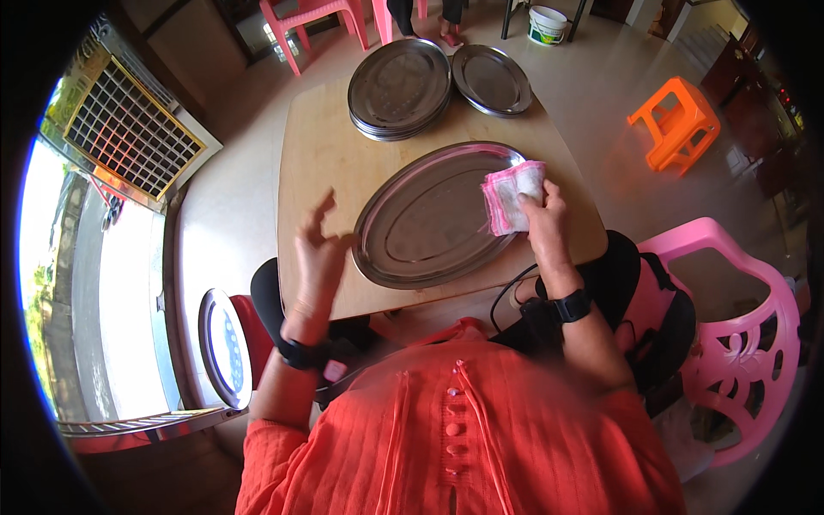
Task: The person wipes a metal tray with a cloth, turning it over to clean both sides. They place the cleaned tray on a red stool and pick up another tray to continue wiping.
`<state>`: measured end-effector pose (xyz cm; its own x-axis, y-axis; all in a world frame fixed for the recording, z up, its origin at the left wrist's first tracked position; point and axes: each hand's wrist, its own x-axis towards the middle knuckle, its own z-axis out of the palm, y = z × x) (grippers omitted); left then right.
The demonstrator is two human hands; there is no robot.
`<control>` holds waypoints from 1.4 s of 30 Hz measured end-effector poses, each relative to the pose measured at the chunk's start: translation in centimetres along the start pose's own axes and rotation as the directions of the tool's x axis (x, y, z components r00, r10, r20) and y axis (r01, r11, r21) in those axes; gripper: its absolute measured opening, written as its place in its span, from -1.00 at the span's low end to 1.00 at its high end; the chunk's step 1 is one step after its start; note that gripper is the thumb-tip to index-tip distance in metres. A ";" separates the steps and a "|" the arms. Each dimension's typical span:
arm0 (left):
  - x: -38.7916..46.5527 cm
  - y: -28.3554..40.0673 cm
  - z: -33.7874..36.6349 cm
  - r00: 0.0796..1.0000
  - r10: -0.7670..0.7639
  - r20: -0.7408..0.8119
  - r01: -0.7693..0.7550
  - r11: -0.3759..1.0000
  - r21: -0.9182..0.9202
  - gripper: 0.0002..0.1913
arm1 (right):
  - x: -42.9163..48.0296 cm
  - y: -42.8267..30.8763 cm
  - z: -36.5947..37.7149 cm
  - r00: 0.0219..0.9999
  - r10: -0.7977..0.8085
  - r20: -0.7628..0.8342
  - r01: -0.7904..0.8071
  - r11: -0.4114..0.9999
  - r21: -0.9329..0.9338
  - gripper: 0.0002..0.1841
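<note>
An oval stainless steel platter lies on the wooden-topped table right before me. My right hand grips a folded white cloth with pink edging over the platter's right rim. Just off the left end of the platter, my left hand is raised with thumb and fingers apart, holding nothing; it is slightly blurred. Whether its thumb touches the rim, I cannot tell.
Stacked oval steel platters stand at the table's far side, beside a smaller stack. Another platter rests at my lower left. A pink plastic chair is at my right, an orange stool beyond. A person's feet show past the table.
</note>
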<state>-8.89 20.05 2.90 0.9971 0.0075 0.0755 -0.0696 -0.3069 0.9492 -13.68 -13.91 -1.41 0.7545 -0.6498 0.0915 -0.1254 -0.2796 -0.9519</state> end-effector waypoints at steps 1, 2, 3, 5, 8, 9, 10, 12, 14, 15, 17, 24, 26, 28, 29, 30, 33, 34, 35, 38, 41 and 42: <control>1.5 1.6 -1.2 0.998 0.065 -0.011 -0.064 0.996 0.063 -0.15 | 0.2 0.5 -0.1 0.999 -0.027 -0.031 0.022 0.990 -0.136 -0.59; 2.7 3.6 -2.6 0.996 0.064 -0.065 -0.066 0.998 -0.020 -0.18 | 0.3 0.9 -0.6 0.999 -0.049 0.004 0.049 0.982 -0.182 -0.55; 3.4 5.7 -4.3 0.972 0.189 -0.140 -0.198 0.979 -0.054 -0.25 | 0.4 1.1 -1.0 0.995 -0.096 0.027 0.100 0.974 -0.204 -0.56; 4.2 10.4 -7.9 0.825 0.504 -0.254 -0.506 0.860 0.065 -0.44 | 0.5 1.2 -1.8 0.987 -0.148 0.059 0.159 0.944 -0.288 -0.57; 2.4 14.4 -9.7 0.444 0.865 -0.231 -0.836 0.493 0.239 -0.54 | 0.1 0.1 -2.3 0.987 -0.145 0.071 0.161 0.883 -0.442 -0.61; 1.4 14.7 -9.5 0.505 0.827 -0.245 -0.822 0.548 0.153 -0.52 | -0.2 -0.4 -2.3 0.958 -0.282 0.055 0.271 0.820 -0.504 -0.63; 0.4 14.3 -8.8 0.550 0.831 -0.084 -0.803 0.554 0.220 -0.48 | -0.4 -0.9 -2.4 0.908 -0.417 0.048 0.370 0.739 -0.563 -0.65; -1.1 12.4 -6.8 0.664 0.714 0.222 -0.744 0.599 0.297 -0.40 | -0.7 -1.9 -2.3 0.799 -0.595 0.088 0.509 0.590 -0.626 -0.74; -1.9 9.2 -4.8 0.693 0.564 0.448 -0.699 0.678 0.227 -0.35 | -0.8 -2.6 -2.1 0.685 -0.699 0.204 0.679 0.513 -0.525 -0.75; -2.2 7.4 -3.9 0.702 0.502 0.506 -0.658 0.728 0.190 -0.34 | -0.8 -2.8 -2.0 0.628 -0.735 0.255 0.746 0.475 -0.466 -0.75; -3.1 4.2 -3.6 0.668 0.389 0.635 -0.688 0.649 0.325 -0.37 | -1.0 -2.8 -1.5 0.623 -0.689 0.370 0.769 0.455 -0.448 -0.84; -4.5 -2.3 -2.4 0.726 0.490 0.482 -0.651 0.716 0.252 -0.52 | -1.3 -1.7 0.7 0.642 -0.520 0.564 0.762 0.352 -0.543 -0.76; -5.1 -3.0 -1.4 0.790 0.491 0.368 -0.584 0.785 0.207 -0.57 | -1.1 -1.6 0.8 0.630 -0.511 0.585 0.774 0.349 -0.529 -0.73; -5.9 -3.4 -0.7 0.876 0.414 0.248 -0.457 0.877 0.150 -0.61 | -0.7 -1.6 0.4 0.595 -0.562 0.575 0.802 0.364 -0.474 -0.73; -6.2 -3.5 -0.6 0.882 0.411 0.229 -0.448 0.883 0.141 -0.61 | -0.4 -1.7 0.1 0.573 -0.586 0.573 0.819 0.375 -0.435 -0.73; -6.2 -3.5 -0.8 0.888 0.408 0.211 -0.440 0.888 0.132 -0.61 | 0.0 -1.8 -0.1 0.603 -0.570 0.558 0.798 0.434 -0.418 -0.71; -5.7 -3.5 -1.7 0.886 0.376 0.271 -0.407 0.911 0.068 -0.59 | 0.6 -2.3 0.3 0.700 -0.522 0.488 0.707 0.601 -0.373 -0.64; -5.5 -3.4 -1.9 0.879 0.373 0.298 -0.404 0.914 0.046 -0.59 | 0.5 -2.5 0.7 0.725 -0.467 0.507 0.675 0.631 -0.383 -0.64; -5.2 -3.4 -2.0 0.861 0.409 0.303 -0.435 0.900 0.023 -0.59 | 0.4 -2.7 1.2 0.736 -0.426 0.526 0.651 0.659 -0.378 -0.65; -4.7 -3.5 -1.1 0.907 0.361 0.217 -0.363 0.931 -0.036 -0.62 | 0.0 -3.4 2.1 0.542 -0.524 0.657 0.801 0.560 -0.214 -0.65; -5.0 -3.6 -0.1 0.940 0.303 0.156 -0.311 0.950 0.028 -0.61 | 0.0 -4.0 2.4 0.519 -0.525 0.675 0.852 0.382 -0.357 -0.66; -5.1 -3.7 0.1 0.952 0.267 0.148 -0.273 0.962 0.023 -0.59 | 0.3 -4.3 2.4 0.609 -0.453 0.651 0.793 0.350 -0.499 -0.68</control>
<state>-13.67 21.02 -0.98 0.9356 -0.2152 0.2798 -0.3381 -0.3189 0.8854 -11.35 -11.15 2.02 0.9358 0.1909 0.2965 0.2333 -0.9657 -0.1144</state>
